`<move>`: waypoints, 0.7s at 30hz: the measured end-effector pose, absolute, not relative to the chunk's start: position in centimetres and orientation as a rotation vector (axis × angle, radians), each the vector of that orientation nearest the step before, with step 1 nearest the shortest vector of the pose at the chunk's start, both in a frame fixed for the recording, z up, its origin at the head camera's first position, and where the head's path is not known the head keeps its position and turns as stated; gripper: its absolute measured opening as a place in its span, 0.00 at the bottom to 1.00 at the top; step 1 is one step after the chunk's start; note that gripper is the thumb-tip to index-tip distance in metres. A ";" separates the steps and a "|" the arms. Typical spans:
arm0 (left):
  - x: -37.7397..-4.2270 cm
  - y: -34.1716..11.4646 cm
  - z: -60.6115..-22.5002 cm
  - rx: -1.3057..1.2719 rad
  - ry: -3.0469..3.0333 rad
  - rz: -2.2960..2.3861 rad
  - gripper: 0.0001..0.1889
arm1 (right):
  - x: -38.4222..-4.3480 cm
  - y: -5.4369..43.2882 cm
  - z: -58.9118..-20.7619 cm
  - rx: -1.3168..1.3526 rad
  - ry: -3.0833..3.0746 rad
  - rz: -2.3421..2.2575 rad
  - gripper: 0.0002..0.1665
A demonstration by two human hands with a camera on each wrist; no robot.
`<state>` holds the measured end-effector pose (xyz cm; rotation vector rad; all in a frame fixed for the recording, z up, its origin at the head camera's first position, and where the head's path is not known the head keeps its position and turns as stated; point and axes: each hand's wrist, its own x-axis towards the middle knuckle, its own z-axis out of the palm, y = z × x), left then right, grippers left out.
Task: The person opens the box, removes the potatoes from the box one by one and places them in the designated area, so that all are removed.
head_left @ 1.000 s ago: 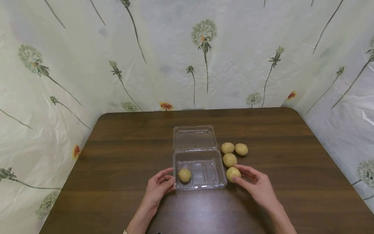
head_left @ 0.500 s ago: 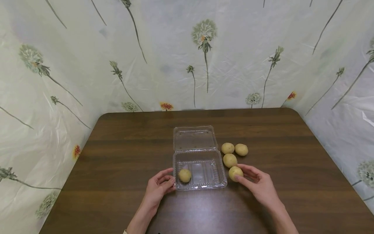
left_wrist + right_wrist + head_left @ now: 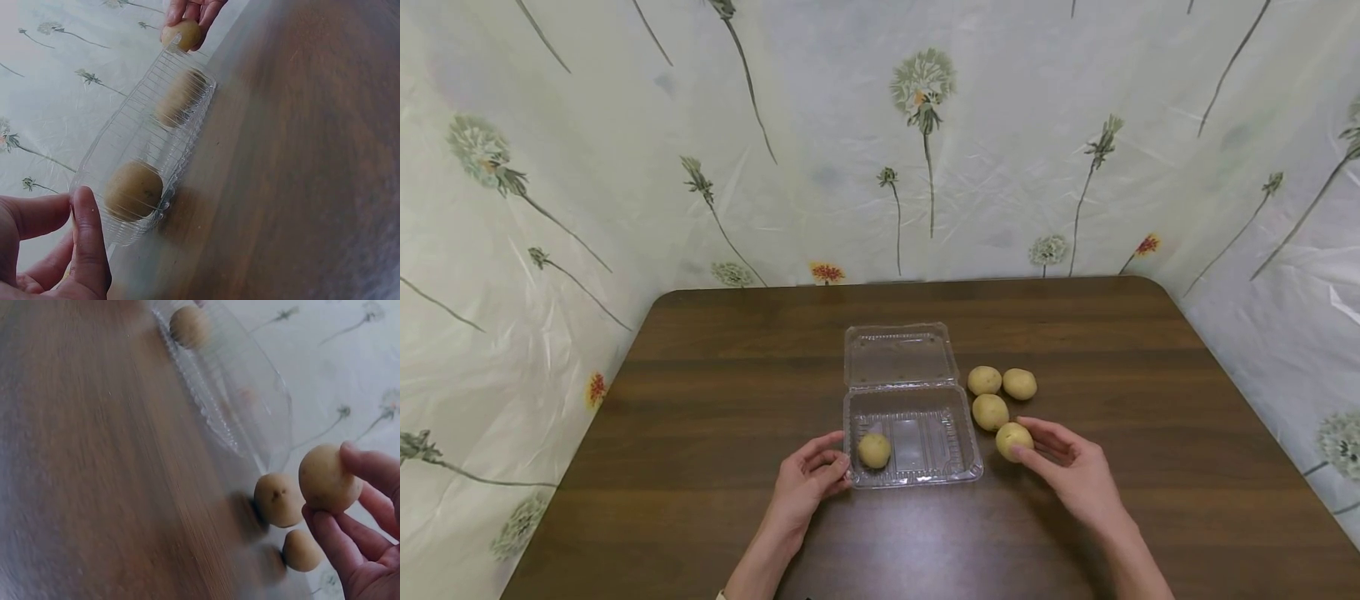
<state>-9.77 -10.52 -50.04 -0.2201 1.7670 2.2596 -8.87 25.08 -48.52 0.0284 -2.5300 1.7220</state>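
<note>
A clear plastic clamshell container (image 3: 917,479) lies on the table with its lid (image 3: 901,358) folded back. Inside, near its left wall, rests one potato (image 3: 874,451). My left hand (image 3: 808,479) pinches the container's left rim between thumb and fingers, as the left wrist view shows up close. To the right of the container, my right hand (image 3: 1071,471) holds a potato (image 3: 1014,442) between thumb and fingertips. In the right wrist view that held potato (image 3: 329,479) is raised off the table. Beyond it lie a near potato (image 3: 990,412) and two more potatoes (image 3: 984,380) side by side.
The brown wooden table (image 3: 737,367) has rounded far corners. Behind it and at both sides hangs a pale sheet (image 3: 820,125) printed with dandelions. The loose potatoes sit close along the container's right side.
My right hand has shifted slightly right and away from me with its potato, moving away from the container's edge. My left hand and the container have stayed in place.
</note>
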 end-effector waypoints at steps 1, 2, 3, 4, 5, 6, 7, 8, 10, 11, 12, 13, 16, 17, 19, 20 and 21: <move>-9.8 -10.5 -50.0 -0.220 1.768 2.260 0.25 | -8.9 25.1 -48.5 0.016 -2.537 1.715 0.27; -9.8 -10.6 -50.0 -0.219 1.768 2.259 0.25 | -9.0 25.2 -48.5 0.004 -2.546 1.707 0.27; -9.8 -10.6 -50.0 -0.218 1.769 2.259 0.25 | -9.0 25.3 -48.6 -0.012 -2.557 1.697 0.28; -9.8 -10.6 -50.0 -0.217 1.769 2.259 0.25 | -9.0 25.3 -48.6 -0.027 -2.566 1.691 0.28; -9.8 -10.6 -50.0 -0.216 1.770 2.258 0.25 | -9.1 25.4 -48.7 -0.043 -2.573 1.687 0.29; -9.7 -10.6 -50.0 -0.215 1.770 2.258 0.25 | -9.1 25.5 -48.7 -0.057 -2.578 1.684 0.29; -9.7 -10.6 -50.0 -0.215 1.770 2.257 0.25 | -9.2 25.6 -48.7 -0.070 -2.579 1.685 0.30; -9.7 -10.6 -50.1 -0.214 1.769 2.257 0.25 | -9.3 25.7 -48.8 -0.083 -2.582 1.681 0.30; -9.7 -10.6 -50.1 -0.212 1.769 2.258 0.25 | -9.4 25.8 -48.8 -0.108 -2.580 1.679 0.31; -9.8 -10.6 -50.1 -0.211 1.769 2.259 0.25 | -9.5 25.9 -48.8 -0.122 -2.576 1.679 0.31; -9.8 -10.6 -50.1 -0.211 1.768 2.260 0.25 | -9.6 26.0 -48.8 -0.134 -2.576 1.674 0.31; -9.8 -10.6 -50.1 -0.212 1.768 2.261 0.25 | -9.7 26.1 -48.8 -0.144 -2.575 1.672 0.31; -9.8 -10.6 -50.1 -0.216 1.767 2.266 0.25 | -10.0 26.3 -48.7 -0.172 -2.574 1.667 0.32; -9.8 -10.5 -50.1 -0.217 1.767 2.267 0.25 | -10.1 26.4 -48.7 -0.180 -2.576 1.666 0.32; -9.8 -10.5 -50.1 -0.218 1.766 2.268 0.25 | -10.3 26.6 -48.7 -0.190 -2.580 1.667 0.32; -9.8 -10.5 -50.1 -0.218 1.766 2.268 0.25 | -10.4 26.7 -48.6 -0.195 -2.583 1.668 0.33; -9.9 -10.5 -50.0 -0.217 1.766 2.268 0.25 | -10.5 26.8 -48.6 -0.203 -2.587 1.667 0.33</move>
